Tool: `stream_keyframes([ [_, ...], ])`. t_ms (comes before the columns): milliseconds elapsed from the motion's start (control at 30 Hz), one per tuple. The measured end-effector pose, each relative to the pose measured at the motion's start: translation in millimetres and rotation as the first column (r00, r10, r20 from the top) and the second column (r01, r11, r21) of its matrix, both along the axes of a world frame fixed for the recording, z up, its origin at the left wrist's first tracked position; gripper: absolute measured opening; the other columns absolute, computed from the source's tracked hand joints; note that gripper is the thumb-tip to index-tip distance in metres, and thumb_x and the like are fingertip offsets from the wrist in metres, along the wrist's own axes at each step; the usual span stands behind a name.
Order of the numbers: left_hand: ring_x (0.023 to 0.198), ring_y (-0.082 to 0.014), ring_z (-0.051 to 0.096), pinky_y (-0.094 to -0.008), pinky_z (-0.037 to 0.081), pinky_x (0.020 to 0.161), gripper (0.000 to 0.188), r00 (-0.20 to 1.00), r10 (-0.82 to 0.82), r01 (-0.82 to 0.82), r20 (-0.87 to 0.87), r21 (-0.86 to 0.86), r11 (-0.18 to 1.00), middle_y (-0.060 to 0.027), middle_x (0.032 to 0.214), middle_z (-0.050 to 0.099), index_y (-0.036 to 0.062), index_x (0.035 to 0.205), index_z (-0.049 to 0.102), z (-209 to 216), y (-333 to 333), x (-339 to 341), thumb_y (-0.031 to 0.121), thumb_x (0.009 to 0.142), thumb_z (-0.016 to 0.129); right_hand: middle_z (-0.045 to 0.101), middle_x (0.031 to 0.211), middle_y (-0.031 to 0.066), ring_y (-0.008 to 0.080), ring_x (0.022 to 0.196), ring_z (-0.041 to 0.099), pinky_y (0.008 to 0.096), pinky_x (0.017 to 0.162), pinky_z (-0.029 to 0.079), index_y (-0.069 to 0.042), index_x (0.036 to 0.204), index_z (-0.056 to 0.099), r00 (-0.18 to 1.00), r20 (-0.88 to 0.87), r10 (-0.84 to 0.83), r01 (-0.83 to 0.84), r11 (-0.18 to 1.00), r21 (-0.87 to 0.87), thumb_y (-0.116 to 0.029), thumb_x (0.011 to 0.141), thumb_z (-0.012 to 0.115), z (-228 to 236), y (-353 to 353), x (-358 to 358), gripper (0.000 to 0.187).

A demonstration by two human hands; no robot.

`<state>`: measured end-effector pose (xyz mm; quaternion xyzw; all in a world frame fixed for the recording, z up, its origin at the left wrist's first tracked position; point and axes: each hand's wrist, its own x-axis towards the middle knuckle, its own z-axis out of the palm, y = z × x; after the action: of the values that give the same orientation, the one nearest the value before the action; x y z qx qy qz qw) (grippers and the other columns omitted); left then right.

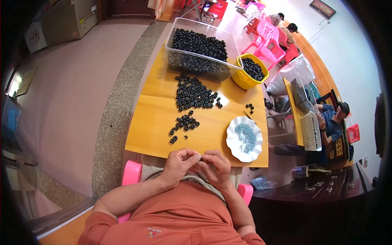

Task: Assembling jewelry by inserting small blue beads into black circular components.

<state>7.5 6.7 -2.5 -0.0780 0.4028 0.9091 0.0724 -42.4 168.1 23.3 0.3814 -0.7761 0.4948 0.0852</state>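
My left hand (179,165) and my right hand (216,166) meet at the table's near edge, fingertips pinched together. Between them sits a small black part (201,159), mostly hidden by the fingers; it looks like the small black ring-shaped parts on the table. A small group of these black rings (185,121) lies just beyond my hands, with a larger spread of them (194,94) farther back. To the right of my hands, a white scalloped plate (232,143) holds many small clear bluish pieces (246,136). Dark tweezers (248,115) rest by the plate's far rim.
A clear plastic bin (200,67) full of black rings stands at the table's far end, beside a yellow bowl (245,81) of them. A few rings (250,108) lie near the tweezers. At right, a person (331,122) sits by a white basket (312,130). Pink chairs (267,43) stand beyond.
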Motion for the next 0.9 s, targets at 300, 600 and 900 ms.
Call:
stream_keyframes([
  [300, 0.076, -0.0095, 0.064, -0.0227, 0.054, 0.068, 0.015, 0.985, -0.124, 0.109, 0.118, 0.125, 0.986, -0.0034, 0.089, 0.067, 0.0023, 0.099, 0.064, 10.7, -3.1, -1.7, 0.012, 0.089, 0.068, 0.062, 0.091, 0.014, 0.0231, 0.079, 0.062, 0.0299, 0.068, 0.049, 0.001, 0.095, 0.063, 0.984, 0.167, 0.061, -0.053, 0.997, -0.052, -0.001, 0.082, 0.069, -6.4, 11.7, -3.5, 0.016],
  [600, 0.077, -0.01, 0.063, -0.0248, 0.056, 0.07, 0.015, 0.981, -0.128, 0.109, 0.144, 0.131, 0.985, -0.0043, 0.091, 0.066, 0.0014, 0.103, 0.065, 11.0, -4.2, 0.7, 0.009, 0.09, 0.066, 0.062, 0.089, 0.0113, 0.0167, 0.072, 0.06, 0.0254, 0.061, 0.048, 0.002, 0.094, 0.064, 0.976, 0.209, -0.058, 0.045, 0.997, 0.067, -0.001, 0.081, 0.071, 20.6, 36.3, -20.3, 0.015],
  [900, 0.08, -0.0103, 0.063, -0.0262, 0.057, 0.074, 0.018, 0.979, -0.18, 0.175, 0.095, 0.059, 0.983, -0.0044, 0.093, 0.066, -0.0007, 0.107, 0.064, 7.0, 1.7, 0.8, 0.008, 0.091, 0.064, 0.066, 0.098, 0.0124, 0.0355, 0.087, 0.063, 0.0414, 0.077, 0.05, -0.004, 0.099, 0.068, 0.865, -0.232, -0.445, 0.489, 0.641, 0.592, -0.012, 0.081, 0.069, 23.9, 105.4, -84.5, 0.02],
])
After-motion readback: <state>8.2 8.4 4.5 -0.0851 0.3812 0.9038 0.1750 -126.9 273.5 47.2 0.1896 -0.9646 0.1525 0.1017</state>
